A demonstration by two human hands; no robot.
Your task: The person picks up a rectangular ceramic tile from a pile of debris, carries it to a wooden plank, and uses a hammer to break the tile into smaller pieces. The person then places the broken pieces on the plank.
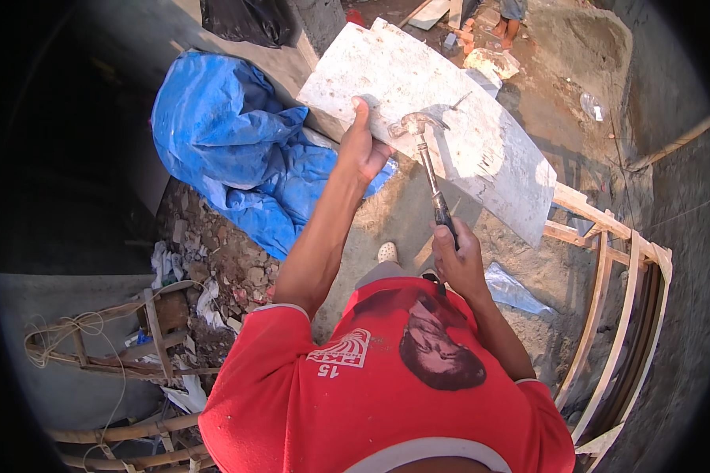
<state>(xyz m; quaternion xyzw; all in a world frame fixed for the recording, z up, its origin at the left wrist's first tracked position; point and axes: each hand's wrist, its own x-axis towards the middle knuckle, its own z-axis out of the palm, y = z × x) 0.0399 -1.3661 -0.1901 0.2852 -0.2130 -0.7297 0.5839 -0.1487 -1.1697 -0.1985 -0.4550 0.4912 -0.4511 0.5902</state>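
A large pale, scuffed board [473, 142] is held up in front of me, tilted across the view. My left hand [361, 150] grips its near edge, thumb on the upper face and fingers mostly hidden beneath. My right hand [459, 256] is closed around the black grip of a claw hammer [427, 165]. The metal head of the hammer is over the board, near my left hand; I cannot tell whether it touches. A thin, dark nail-like piece [460, 100] shows on the board beyond the hammer head.
Blue tarpaulin [221, 134] covers a heap at left, beside rubble [241, 276]. A wooden frame [607, 292] stands at right; another with tangled cord [67, 327] lies at left. Clear plastic [517, 290] is on the ground. At the far top are another person's feet [507, 30].
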